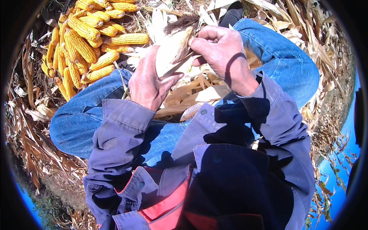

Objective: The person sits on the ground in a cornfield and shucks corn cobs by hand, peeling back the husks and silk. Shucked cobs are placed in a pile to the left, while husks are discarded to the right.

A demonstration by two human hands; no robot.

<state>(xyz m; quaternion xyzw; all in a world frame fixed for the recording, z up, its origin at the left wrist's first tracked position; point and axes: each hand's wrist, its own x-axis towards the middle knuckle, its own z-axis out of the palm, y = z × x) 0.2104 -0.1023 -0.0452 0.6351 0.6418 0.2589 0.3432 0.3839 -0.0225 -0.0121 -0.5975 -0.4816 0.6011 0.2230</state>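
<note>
An ear of corn in its pale dry husk (172,51) lies between my two hands, its dark brown silk (181,24) at the far end. My left hand (151,79) cups the near left side of the ear, thumb pointing right across its base. The fingers and thumb of my right hand (220,51) pinch a strip of husk at the ear's upper right side. To the left of the ear, a pile of husked yellow corn cobs (82,46) rests on the ground. Whether any kernels show on the held ear cannot be told.
My legs in blue jeans (287,63) are folded on both sides. Loose dry husks (198,89) lie between them, with a pale cob (190,112) near my jacket. Dry corn leaves and stalks (313,37) cover the ground around. A dark shoe (232,14) is beyond my right hand.
</note>
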